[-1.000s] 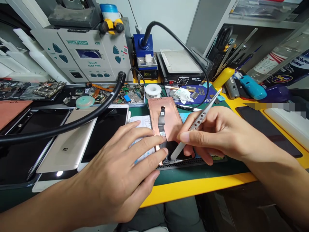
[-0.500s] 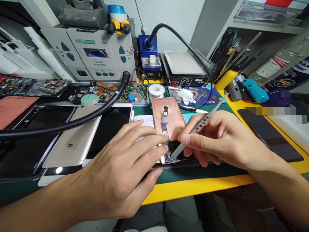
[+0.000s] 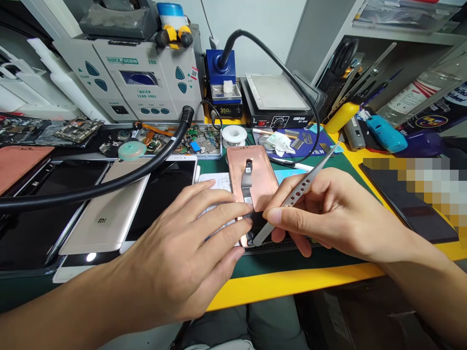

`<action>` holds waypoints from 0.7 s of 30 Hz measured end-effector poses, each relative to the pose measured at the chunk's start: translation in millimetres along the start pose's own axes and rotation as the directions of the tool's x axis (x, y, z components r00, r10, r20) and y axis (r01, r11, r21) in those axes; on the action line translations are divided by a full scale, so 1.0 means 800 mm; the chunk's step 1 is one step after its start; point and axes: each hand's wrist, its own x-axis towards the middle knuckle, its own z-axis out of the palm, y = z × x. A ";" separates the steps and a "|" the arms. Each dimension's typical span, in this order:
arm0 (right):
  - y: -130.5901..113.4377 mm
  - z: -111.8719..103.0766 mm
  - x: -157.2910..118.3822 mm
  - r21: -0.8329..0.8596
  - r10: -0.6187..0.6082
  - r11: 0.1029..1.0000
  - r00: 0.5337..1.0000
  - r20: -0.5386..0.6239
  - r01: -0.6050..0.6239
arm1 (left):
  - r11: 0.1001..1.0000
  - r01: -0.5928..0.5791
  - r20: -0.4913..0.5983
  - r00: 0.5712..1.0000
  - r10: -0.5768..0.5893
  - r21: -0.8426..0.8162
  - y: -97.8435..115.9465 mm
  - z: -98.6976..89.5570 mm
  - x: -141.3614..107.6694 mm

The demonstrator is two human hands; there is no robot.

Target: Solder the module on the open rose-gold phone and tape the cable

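Observation:
A copper-pink phone housing [image 3: 260, 170] lies on the dark green mat, with a dark flex cable [image 3: 246, 181] running down it and a black lower section. My left hand [image 3: 189, 238] steadies its lower left edge; the fingertips rest on the edge and the cable, the thumb by the bottom corner. Between thumb and fingers of my right hand [image 3: 321, 214] is a pair of metal tweezers [image 3: 297, 194] with holes along the arms. Their points face up and right, while the broad blunt end touches the black part near the bottom edge. My left fingers hide part of the cable.
Several phones, one a gold Mi phone [image 3: 105, 209], lie to the left under a black hose [image 3: 142, 177] from the hot-air station [image 3: 127, 78]. Behind are a solder spool [image 3: 234, 135] and a heating plate [image 3: 279, 99]. A dark phone [image 3: 404, 204] lies right.
The blunt end of the tweezers has shifted slightly left along the phone's bottom edge. My left thumb has drawn closer to the phone's corner. The whole view has shifted slightly.

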 end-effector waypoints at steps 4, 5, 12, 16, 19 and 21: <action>0.000 -0.001 0.001 -0.026 -0.006 1.000 1.000 -0.005 0.006 | 1.000 0.008 0.002 1.000 -0.008 0.000 0.001 0.000 0.000; 0.000 -0.001 0.001 -0.036 -0.009 0.999 1.000 -0.011 0.008 | 1.000 0.009 0.004 1.000 -0.009 0.001 0.001 0.000 0.000; 0.001 -0.001 0.000 -0.099 0.011 0.995 1.000 -0.024 -0.014 | 0.999 0.013 0.005 1.000 -0.013 0.030 0.003 -0.003 0.001; 0.000 0.000 0.001 -0.050 0.004 0.999 1.000 -0.013 -0.005 | 1.000 0.016 0.007 1.000 -0.016 0.014 0.003 -0.002 0.002; -0.001 -0.001 0.002 -0.031 -0.007 0.999 1.000 -0.030 0.006 | 1.000 0.014 0.003 1.000 -0.014 0.014 0.002 -0.003 0.002; -0.002 -0.001 0.002 -0.051 -0.006 0.999 0.999 -0.045 0.004 | 1.000 0.014 0.009 1.000 -0.014 0.019 0.002 -0.003 0.002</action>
